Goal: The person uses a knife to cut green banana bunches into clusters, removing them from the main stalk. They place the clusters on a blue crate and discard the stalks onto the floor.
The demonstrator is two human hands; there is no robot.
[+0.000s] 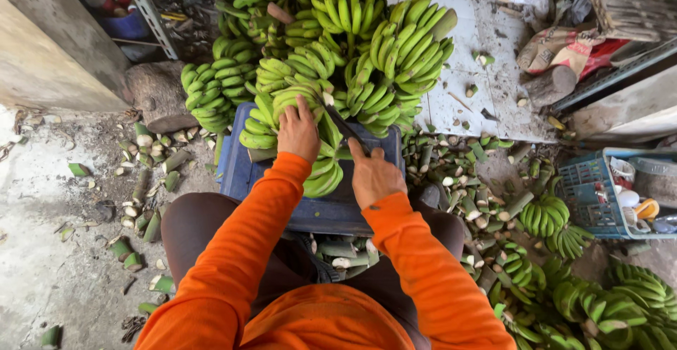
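A big bunch of green bananas lies across an upturned blue crate in front of me. My left hand presses down on one hand of bananas on the crate, fingers spread over the fruit. My right hand grips the handle of a dark knife, whose blade points up and left into the bunch beside my left hand. Both arms wear orange sleeves.
More green banana bunches pile up behind the crate and cut hands lie at the right. Chopped stalk pieces litter the concrete floor. A blue basket with small items stands at right, a log at left.
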